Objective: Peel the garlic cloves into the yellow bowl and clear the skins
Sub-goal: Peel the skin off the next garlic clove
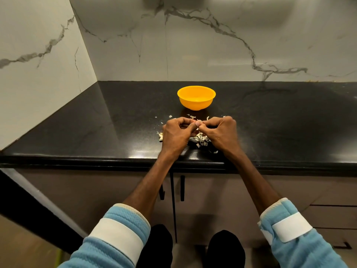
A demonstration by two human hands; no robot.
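Note:
A yellow bowl (196,97) stands on the black countertop (96,128), just beyond my hands. My left hand (176,135) and my right hand (220,133) meet fingertip to fingertip above the counter, fingers curled. Together they pinch a small garlic clove (193,123), which is almost fully hidden by the thumbs. A pile of pale garlic skins (201,139) lies under and between the hands. More skin flakes (190,116) are scattered between the hands and the bowl. I cannot see what is inside the bowl.
Marble walls close the counter at the back and left, forming a corner. The counter's front edge (116,161) runs just under my wrists. Cabinet doors with dark handles (182,188) are below.

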